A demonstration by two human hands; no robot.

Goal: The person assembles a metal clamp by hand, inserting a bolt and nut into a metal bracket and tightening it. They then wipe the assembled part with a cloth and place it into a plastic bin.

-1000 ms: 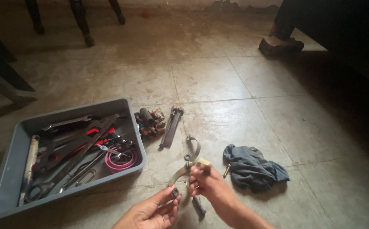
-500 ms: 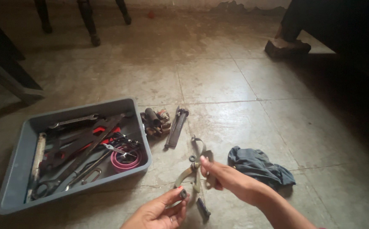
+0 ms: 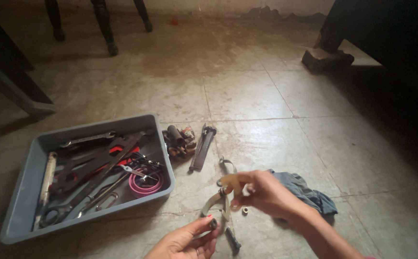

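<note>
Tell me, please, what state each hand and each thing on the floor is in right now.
right hand: pinching the metal caliper part, lifted off the floor
left hand: fingertips on a small dark knob
grey tray: open, full of tools
blue rag: crumpled on the floor

Right hand [image 3: 261, 192] gripping metal brake caliper [image 3: 221, 204], left hand [image 3: 187, 240] beneath, grey tool tray [image 3: 26, 211] nearby

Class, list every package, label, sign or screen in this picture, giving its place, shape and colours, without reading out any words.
None of these shows. The nearest to a container is the open grey plastic tray, rectangular, on the tiled floor at the left, holding metal hand tools and a pink coil; no label shows on it.
</note>
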